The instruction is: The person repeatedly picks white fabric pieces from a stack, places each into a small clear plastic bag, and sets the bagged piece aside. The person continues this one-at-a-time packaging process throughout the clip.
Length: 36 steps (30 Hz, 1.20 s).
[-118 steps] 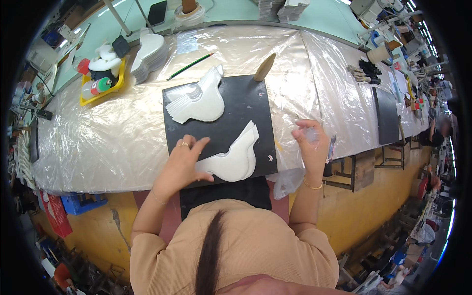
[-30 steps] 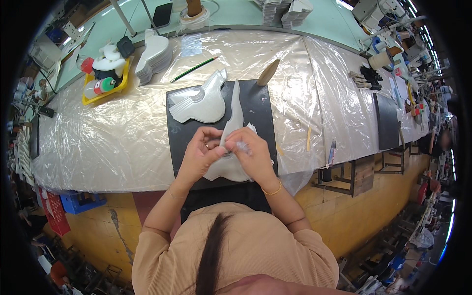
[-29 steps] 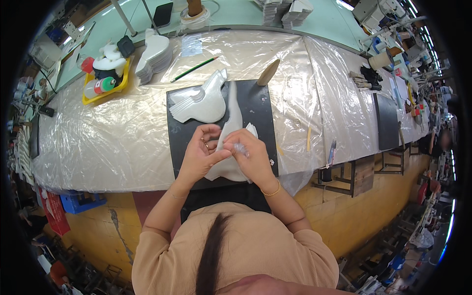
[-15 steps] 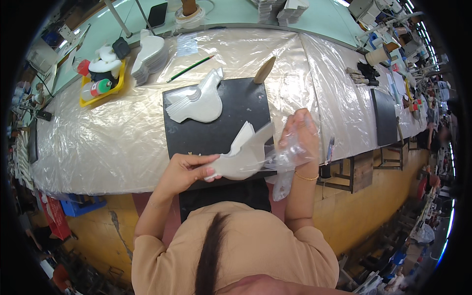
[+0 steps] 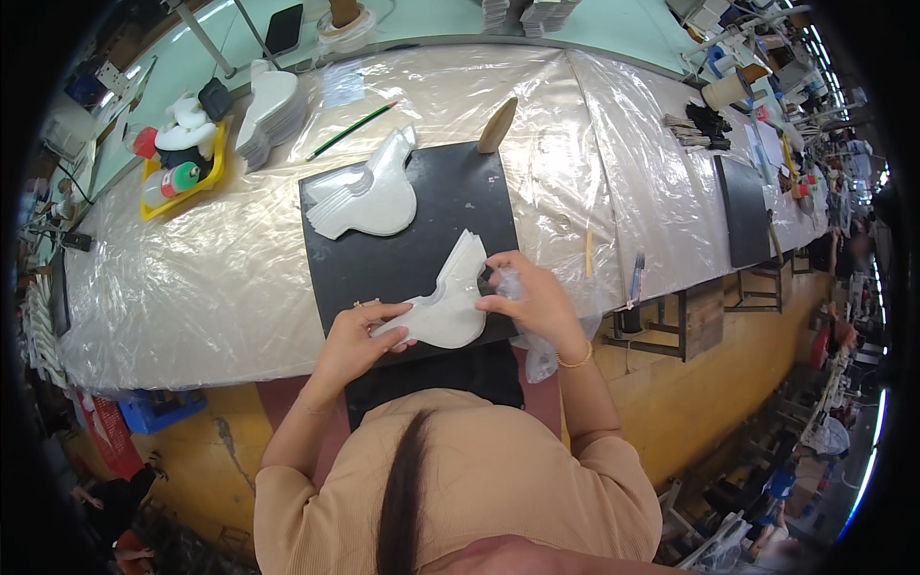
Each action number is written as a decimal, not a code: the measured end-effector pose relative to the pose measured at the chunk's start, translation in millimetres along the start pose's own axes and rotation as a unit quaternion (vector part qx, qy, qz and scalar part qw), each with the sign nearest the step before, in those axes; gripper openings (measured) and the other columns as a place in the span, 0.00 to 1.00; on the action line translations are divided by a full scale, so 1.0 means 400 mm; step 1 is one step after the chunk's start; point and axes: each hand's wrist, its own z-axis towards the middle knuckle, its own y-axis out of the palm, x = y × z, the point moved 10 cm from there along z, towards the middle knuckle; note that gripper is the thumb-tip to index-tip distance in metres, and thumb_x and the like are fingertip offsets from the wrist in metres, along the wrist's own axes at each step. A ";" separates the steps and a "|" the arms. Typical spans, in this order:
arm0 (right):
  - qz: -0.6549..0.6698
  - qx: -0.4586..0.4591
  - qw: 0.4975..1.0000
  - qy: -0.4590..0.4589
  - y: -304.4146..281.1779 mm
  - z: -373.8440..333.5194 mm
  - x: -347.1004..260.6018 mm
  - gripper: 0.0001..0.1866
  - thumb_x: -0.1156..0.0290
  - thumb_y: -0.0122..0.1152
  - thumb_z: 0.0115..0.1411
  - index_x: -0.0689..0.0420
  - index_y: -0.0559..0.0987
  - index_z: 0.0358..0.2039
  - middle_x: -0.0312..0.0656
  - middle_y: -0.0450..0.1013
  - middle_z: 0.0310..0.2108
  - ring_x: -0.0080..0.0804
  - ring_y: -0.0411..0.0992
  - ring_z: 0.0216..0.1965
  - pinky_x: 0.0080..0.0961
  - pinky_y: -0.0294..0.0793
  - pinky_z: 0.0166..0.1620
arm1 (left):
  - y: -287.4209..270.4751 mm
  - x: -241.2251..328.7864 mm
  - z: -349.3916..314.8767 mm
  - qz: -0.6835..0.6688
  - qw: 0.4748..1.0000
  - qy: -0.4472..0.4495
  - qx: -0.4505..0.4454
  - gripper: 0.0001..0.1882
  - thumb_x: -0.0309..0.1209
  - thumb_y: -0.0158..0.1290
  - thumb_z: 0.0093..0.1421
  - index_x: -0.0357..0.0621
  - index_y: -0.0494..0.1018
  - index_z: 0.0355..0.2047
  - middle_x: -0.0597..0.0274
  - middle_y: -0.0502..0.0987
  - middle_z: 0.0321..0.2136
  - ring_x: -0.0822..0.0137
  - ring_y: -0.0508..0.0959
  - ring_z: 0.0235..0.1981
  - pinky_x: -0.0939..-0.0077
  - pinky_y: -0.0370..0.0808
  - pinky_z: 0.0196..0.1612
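Note:
My left hand (image 5: pixel 355 337) pinches the lower left end of a stack of thin white curved pieces (image 5: pixel 446 321), thumb on top. This stack is at the near edge of a black board (image 5: pixel 337 273). At the stack's right side is my right hand (image 5: pixel 539 305), with thumb and forefinger curved toward its edge. Crumpled clear plastic film (image 5: pixel 542 358) is bunched in that hand and hangs below it. A similar fanned stack of white pieces (image 5: pixel 385 203) lies farther back on the board.
A wooden pointed tool (image 5: pixel 496 126) stands at the board's far right corner. Beyond the board lies a green pencil (image 5: pixel 351 131). A yellow basket (image 5: pixel 223 158) with bottles and another white stack (image 5: pixel 268 110) are at the far left. Plastic sheeting (image 5: pixel 192 316) covers the table.
My right hand has moved left and nearer, from beyond the stack's right end to its side. The film, stretched from the stack before, is now bunched by my hand. A yellow strip has come into sight.

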 end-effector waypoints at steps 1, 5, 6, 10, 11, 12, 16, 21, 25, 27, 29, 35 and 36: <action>-0.013 -0.015 0.999 0.040 0.026 -0.005 0.015 0.23 0.58 0.75 0.48 0.57 0.75 0.37 0.38 0.76 0.25 0.30 0.74 0.26 0.27 0.71 0.30 | -0.002 0.005 -0.001 0.010 1.000 0.008 0.007 0.18 0.17 0.54 0.59 0.31 0.74 0.51 0.56 0.77 0.38 0.69 0.81 0.35 0.84 0.80 0.37; -0.056 -0.031 0.997 0.044 0.052 -0.001 0.015 0.20 0.59 0.74 0.48 0.58 0.75 0.32 0.42 0.74 0.22 0.33 0.72 0.25 0.28 0.71 0.32 | -0.006 0.012 -0.008 0.037 0.999 0.025 0.030 0.17 0.16 0.54 0.58 0.30 0.74 0.49 0.59 0.73 0.35 0.70 0.81 0.33 0.84 0.81 0.35; -0.035 -0.021 0.999 0.033 0.045 0.004 0.012 0.19 0.59 0.74 0.48 0.58 0.75 0.30 0.41 0.74 0.22 0.32 0.71 0.24 0.28 0.71 0.32 | -0.003 0.013 -0.009 0.044 0.998 0.030 0.028 0.17 0.16 0.54 0.58 0.31 0.75 0.49 0.59 0.72 0.34 0.70 0.80 0.33 0.84 0.81 0.35; 0.003 0.055 0.997 0.046 -0.030 0.028 0.053 0.17 0.60 0.71 0.51 0.59 0.75 0.28 0.44 0.72 0.21 0.37 0.70 0.24 0.32 0.69 0.31 | -0.002 0.014 -0.013 0.066 0.996 0.048 0.027 0.16 0.16 0.53 0.58 0.31 0.75 0.48 0.59 0.72 0.34 0.70 0.80 0.32 0.83 0.81 0.35; 0.005 0.087 0.996 0.035 -0.070 0.035 0.064 0.17 0.59 0.70 0.52 0.59 0.75 0.29 0.46 0.72 0.21 0.39 0.70 0.24 0.34 0.69 0.31 | -0.002 0.018 -0.013 0.053 0.997 0.056 0.026 0.16 0.16 0.53 0.58 0.31 0.75 0.48 0.59 0.72 0.34 0.70 0.80 0.32 0.83 0.81 0.35; -0.020 0.146 0.987 0.057 -0.122 0.041 0.091 0.16 0.61 0.70 0.52 0.59 0.75 0.28 0.45 0.71 0.21 0.37 0.69 0.24 0.33 0.68 0.31 | -0.006 0.014 -0.012 0.067 0.996 0.046 0.031 0.16 0.16 0.54 0.58 0.31 0.75 0.48 0.59 0.72 0.34 0.71 0.80 0.32 0.83 0.81 0.35; -0.120 0.377 0.918 0.036 -0.334 -0.001 0.122 0.13 0.67 0.68 0.54 0.60 0.73 0.29 0.43 0.73 0.25 0.36 0.70 0.24 0.31 0.70 0.33 | -0.011 0.035 -0.013 0.073 0.994 0.060 0.052 0.15 0.17 0.55 0.58 0.31 0.76 0.47 0.59 0.71 0.33 0.73 0.80 0.30 0.85 0.80 0.32; 0.180 0.355 0.917 0.035 -0.331 -0.005 0.164 0.11 0.72 0.66 0.57 0.60 0.71 0.31 0.39 0.75 0.31 0.28 0.72 0.27 0.21 0.71 0.33 | -0.041 0.052 -0.028 0.236 0.966 0.033 0.099 0.16 0.27 0.63 0.53 0.34 0.78 0.41 0.57 0.70 0.36 0.64 0.79 0.33 0.74 0.78 0.34; 0.202 0.309 0.929 0.041 -0.254 0.005 0.113 0.11 0.71 0.68 0.57 0.59 0.73 0.33 0.36 0.73 0.29 0.20 0.69 0.27 0.15 0.68 0.31 | -0.143 0.124 -0.011 0.420 0.866 0.120 0.244 0.22 0.39 0.68 0.47 0.39 0.77 0.37 0.52 0.69 0.40 0.50 0.73 0.42 0.62 0.72 0.45; 0.174 0.290 0.940 0.052 -0.229 0.015 0.089 0.11 0.70 0.68 0.57 0.60 0.74 0.34 0.35 0.72 0.28 0.19 0.68 0.27 0.15 0.67 0.31 | -0.214 0.163 0.025 0.418 0.826 0.181 0.333 0.22 0.37 0.68 0.47 0.39 0.75 0.39 0.50 0.70 0.40 0.51 0.73 0.43 0.62 0.72 0.46; 0.141 0.274 0.951 0.038 -0.213 0.022 0.056 0.12 0.68 0.69 0.57 0.60 0.75 0.33 0.33 0.71 0.28 0.17 0.67 0.27 0.15 0.66 0.32 | -0.264 0.186 0.070 0.437 0.786 0.212 0.382 0.23 0.36 0.68 0.46 0.39 0.74 0.40 0.51 0.70 0.41 0.51 0.73 0.43 0.63 0.71 0.46; 0.142 0.275 0.950 0.044 -0.229 0.003 0.022 0.11 0.67 0.70 0.56 0.60 0.76 0.32 0.32 0.72 0.28 0.16 0.66 0.29 0.16 0.66 0.34 | -0.321 0.167 0.104 0.415 0.806 0.171 0.385 0.24 0.32 0.70 0.42 0.38 0.72 0.37 0.57 0.72 0.37 0.61 0.72 0.31 0.68 0.72 0.36; 0.161 0.273 0.946 0.072 -0.223 0.001 0.032 0.11 0.67 0.69 0.56 0.59 0.76 0.32 0.32 0.73 0.28 0.17 0.67 0.30 0.16 0.66 0.34 | -0.320 0.160 0.096 0.406 0.814 0.156 0.386 0.24 0.31 0.70 0.42 0.38 0.72 0.38 0.57 0.71 0.37 0.63 0.71 0.31 0.69 0.72 0.35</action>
